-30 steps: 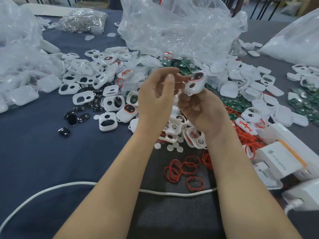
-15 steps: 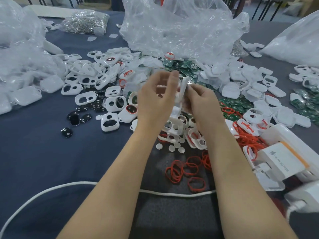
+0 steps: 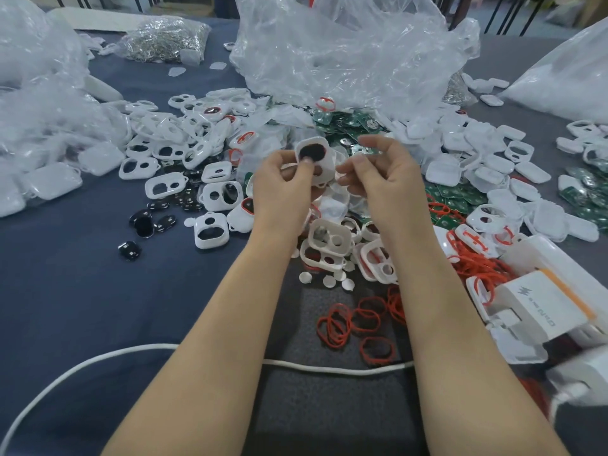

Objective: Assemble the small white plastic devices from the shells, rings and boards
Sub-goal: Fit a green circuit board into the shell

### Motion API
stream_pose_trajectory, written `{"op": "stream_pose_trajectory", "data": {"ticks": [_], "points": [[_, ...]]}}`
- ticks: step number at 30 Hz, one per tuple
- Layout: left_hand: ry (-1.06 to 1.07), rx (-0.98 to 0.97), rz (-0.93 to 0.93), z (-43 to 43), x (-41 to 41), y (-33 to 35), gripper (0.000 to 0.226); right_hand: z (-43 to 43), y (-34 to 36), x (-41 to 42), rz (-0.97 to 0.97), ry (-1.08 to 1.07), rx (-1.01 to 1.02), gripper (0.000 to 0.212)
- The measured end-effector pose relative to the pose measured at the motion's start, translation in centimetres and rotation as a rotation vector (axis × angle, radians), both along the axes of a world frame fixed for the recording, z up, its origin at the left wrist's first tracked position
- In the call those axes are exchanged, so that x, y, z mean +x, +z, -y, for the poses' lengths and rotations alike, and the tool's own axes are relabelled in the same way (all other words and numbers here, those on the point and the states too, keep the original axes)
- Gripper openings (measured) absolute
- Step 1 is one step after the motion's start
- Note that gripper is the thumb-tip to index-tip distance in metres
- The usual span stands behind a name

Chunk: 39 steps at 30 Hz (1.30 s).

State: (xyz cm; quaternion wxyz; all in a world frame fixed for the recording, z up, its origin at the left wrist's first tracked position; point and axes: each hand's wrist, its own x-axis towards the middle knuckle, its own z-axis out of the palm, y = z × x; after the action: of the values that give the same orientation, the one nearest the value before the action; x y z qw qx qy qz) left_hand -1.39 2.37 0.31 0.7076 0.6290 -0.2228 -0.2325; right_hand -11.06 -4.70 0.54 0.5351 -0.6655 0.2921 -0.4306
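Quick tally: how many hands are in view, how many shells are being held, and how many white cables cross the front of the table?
Hands: 2, left hand and right hand
White shell, gripped by the left hand: 1
White cable: 1
Total: 4

Left hand (image 3: 283,182) pinches a white shell (image 3: 314,159); right hand (image 3: 385,179) hangs loosely curled beside it.

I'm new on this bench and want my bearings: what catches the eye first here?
The left hand holds up a white shell with a dark window at the centre, the right hand beside it. Loose shells lie heaped across the blue table, with red rings nearer the person and a big crumpled clear bag behind.
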Motion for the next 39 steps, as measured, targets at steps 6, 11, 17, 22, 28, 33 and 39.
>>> {"op": "stream_pose_trajectory", "data": {"ticks": [6, 11, 17, 22, 28, 33, 39], "points": [[-0.013, -0.102, -0.203, -0.1, 0.1, 0.4, 0.005, -0.2, 0.3, 0.0, 0.098, 0.075, 0.146, 0.011], [-0.013, -0.094, -0.188, 0.0, 0.1, 0.3, 0.019, -0.4, 0.4, -0.1, 0.092, 0.058, 0.153, 0.008], [-0.015, -0.088, -0.162, 0.3, -0.1, 0.1, 0.019, -0.7, 0.5, 0.0, 0.115, -0.017, 0.113, 0.008], [0.03, -0.066, -0.084, 0.5, -0.3, -0.2, 0.015, -1.0, 0.4, 0.4, 0.067, -0.026, -0.003, 0.011], [0.05, -0.087, -0.082, 0.5, -0.6, -0.2, 0.018, -1.5, 0.4, 0.7, 0.041, -0.087, -0.123, 0.009], [0.028, -0.103, -0.059, 0.6, -1.0, -0.3, 0.015, -1.4, 0.3, 0.7, -0.004, -0.169, -0.163, 0.007], [-0.023, -0.088, 0.041, 0.5, -1.5, 0.0, 0.012, -1.4, 0.2, 0.9, 0.004, -0.175, -0.157, 0.008]]}}
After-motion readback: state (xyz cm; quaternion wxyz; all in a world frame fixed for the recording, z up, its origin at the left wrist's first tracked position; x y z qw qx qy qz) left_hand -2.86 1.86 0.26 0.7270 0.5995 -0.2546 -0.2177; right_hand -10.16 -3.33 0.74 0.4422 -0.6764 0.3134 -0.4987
